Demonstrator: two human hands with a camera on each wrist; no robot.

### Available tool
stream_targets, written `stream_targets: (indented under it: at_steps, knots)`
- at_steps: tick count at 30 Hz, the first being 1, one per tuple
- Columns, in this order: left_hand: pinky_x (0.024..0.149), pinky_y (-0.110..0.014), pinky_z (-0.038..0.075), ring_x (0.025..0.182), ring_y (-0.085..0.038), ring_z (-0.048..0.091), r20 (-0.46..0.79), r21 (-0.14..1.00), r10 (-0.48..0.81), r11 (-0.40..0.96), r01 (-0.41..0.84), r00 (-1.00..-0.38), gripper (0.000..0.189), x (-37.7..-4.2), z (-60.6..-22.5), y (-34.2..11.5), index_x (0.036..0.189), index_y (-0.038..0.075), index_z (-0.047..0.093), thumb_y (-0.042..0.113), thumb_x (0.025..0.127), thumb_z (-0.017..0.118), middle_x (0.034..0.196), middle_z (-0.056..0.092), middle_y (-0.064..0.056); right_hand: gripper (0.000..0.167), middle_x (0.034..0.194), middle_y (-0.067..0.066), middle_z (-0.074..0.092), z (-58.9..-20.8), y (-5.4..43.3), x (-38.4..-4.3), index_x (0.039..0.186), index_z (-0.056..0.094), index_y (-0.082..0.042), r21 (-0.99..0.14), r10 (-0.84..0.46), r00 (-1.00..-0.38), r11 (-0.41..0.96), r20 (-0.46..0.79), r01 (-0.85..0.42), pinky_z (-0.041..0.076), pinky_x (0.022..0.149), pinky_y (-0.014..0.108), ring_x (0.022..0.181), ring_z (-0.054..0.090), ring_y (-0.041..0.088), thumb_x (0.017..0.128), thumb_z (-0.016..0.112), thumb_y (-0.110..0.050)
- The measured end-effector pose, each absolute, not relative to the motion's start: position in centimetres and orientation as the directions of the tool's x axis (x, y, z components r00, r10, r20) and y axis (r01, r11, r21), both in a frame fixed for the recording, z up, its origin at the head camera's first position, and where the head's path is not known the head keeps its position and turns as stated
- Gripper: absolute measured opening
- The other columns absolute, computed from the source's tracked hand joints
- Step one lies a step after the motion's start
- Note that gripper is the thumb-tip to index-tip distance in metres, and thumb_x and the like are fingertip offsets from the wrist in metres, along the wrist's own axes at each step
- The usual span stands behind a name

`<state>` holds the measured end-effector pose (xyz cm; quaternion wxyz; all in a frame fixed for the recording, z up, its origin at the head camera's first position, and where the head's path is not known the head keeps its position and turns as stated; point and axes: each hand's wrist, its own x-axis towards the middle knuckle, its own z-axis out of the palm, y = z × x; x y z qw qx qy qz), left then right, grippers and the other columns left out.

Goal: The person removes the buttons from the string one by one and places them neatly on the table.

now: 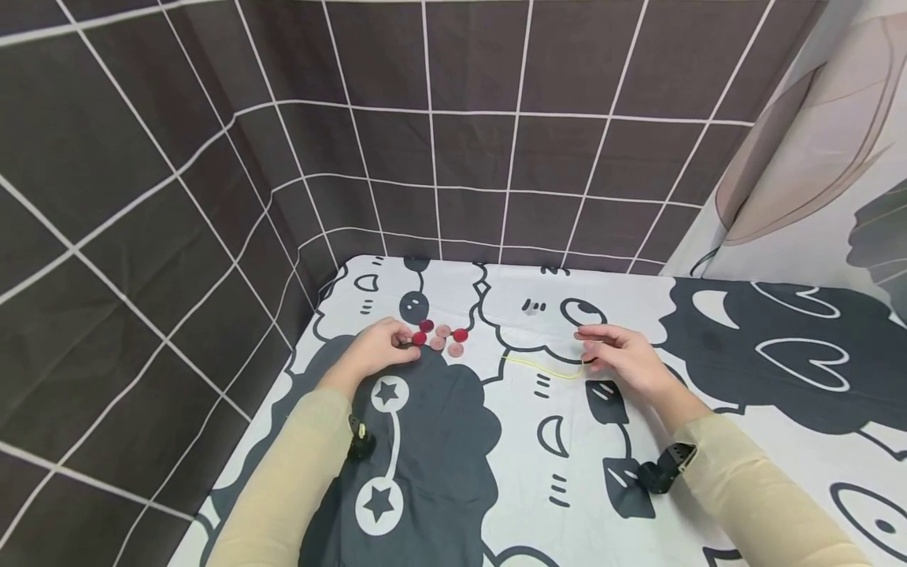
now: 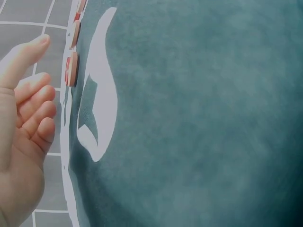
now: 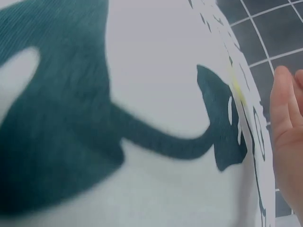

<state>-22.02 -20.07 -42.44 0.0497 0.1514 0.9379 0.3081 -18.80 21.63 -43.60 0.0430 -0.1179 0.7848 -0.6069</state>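
My left hand (image 1: pixel 379 346) reaches to the near-left side of a small cluster of round red and pink discs. Its fingertips are at a red disc (image 1: pixel 419 339); whether they touch it cannot be told. In the left wrist view the thumb (image 2: pixel 40 45) stands apart from the curled fingers, and more discs (image 2: pixel 72 70) show edge-on beyond. My right hand (image 1: pixel 620 358) pinches one end of a thin yellow string (image 1: pixel 546 368), which trails leftward over the cloth. The right wrist view shows part of the hand (image 3: pixel 289 127) and a blurred bit of yellow.
Other pieces lie close together, among them a pink disc (image 1: pixel 456 349) and a red disc (image 1: pixel 460 335). A black-and-white patterned cloth (image 1: pixel 524 441) covers the surface. Dark grid-patterned fabric (image 1: pixel 468 150) rises behind and at the left; a pale printed curtain (image 1: pixel 815 157) hangs at the right.
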Motion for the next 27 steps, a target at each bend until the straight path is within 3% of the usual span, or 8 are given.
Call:
stream_targets:
  at_steps: [9, 16, 19, 23, 27]
  knots:
    - [0.084, -0.04, 0.045, 0.086, -0.022, 0.053, -0.012, 0.606, 0.331, 0.753, 0.256, -0.944, 0.039, -22.1, -42.2, -19.8, 0.109, 0.004, 0.063, 0.027, 0.079, 0.074, 0.095, 0.056, -0.006, 0.041, 0.125, 0.022, 0.056, -43.6, 23.0, -18.2, 0.128, 0.052, 0.003, -0.916, -0.191, -0.98, 0.38, 0.062, -0.131, 0.051, 0.072, 0.025, 0.081, 0.065, 0.02, 0.093, 0.058, -0.018]
    - [0.085, -0.042, 0.045, 0.09, -0.023, 0.054, -0.015, 0.596, 0.336, 0.759, 0.262, -0.942, 0.044, -22.1, -42.3, -19.7, 0.113, 0.006, 0.062, 0.031, 0.079, 0.074, 0.098, 0.058, -0.007, 0.043, 0.129, 0.019, 0.053, -43.4, 24.4, -17.9, 0.131, 0.051, -0.001, -0.862, -0.15, -0.988, 0.496, 0.032, -0.103, 0.046, 0.075, 0.018, 0.088, 0.061, 0.004, 0.094, 0.057, -0.024]
    - [0.086, -0.042, 0.045, 0.091, -0.023, 0.055, -0.013, 0.593, 0.332, 0.763, 0.26, -0.943, 0.046, -22.2, -42.4, -19.7, 0.115, 0.006, 0.061, 0.032, 0.079, 0.074, 0.099, 0.058, -0.007, 0.045, 0.13, 0.017, 0.053, -43.3, 25.0, -17.9, 0.131, 0.051, -0.004, -0.819, -0.125, -0.992, 0.567, 0.019, -0.088, 0.044, 0.079, 0.022, 0.089, 0.059, 0.003, 0.094, 0.057, -0.028]
    - [0.085, -0.041, 0.045, 0.093, -0.023, 0.055, -0.006, 0.601, 0.324, 0.758, 0.255, -0.946, 0.047, -22.3, -42.4, -19.8, 0.116, 0.007, 0.059, 0.032, 0.079, 0.074, 0.101, 0.058, -0.007, 0.046, 0.124, 0.018, 0.056, -43.1, 25.5, -17.7, 0.131, 0.052, -0.005, -0.767, -0.099, -0.995, 0.637, 0.018, -0.077, 0.039, 0.08, 0.032, 0.092, 0.057, 0.016, 0.093, 0.056, -0.032]
    - [0.087, -0.042, 0.045, 0.096, -0.024, 0.054, -0.005, 0.613, 0.322, 0.749, 0.251, -0.947, 0.048, -22.3, -42.3, -20.0, 0.118, 0.006, 0.057, 0.032, 0.081, 0.072, 0.104, 0.058, -0.009, 0.049, 0.121, 0.021, 0.055, -42.8, 26.0, -17.4, 0.132, 0.05, -0.004, -0.741, -0.083, -0.996, 0.668, 0.017, -0.069, 0.038, 0.083, 0.042, 0.106, 0.049, 0.031, 0.093, 0.056, -0.033]
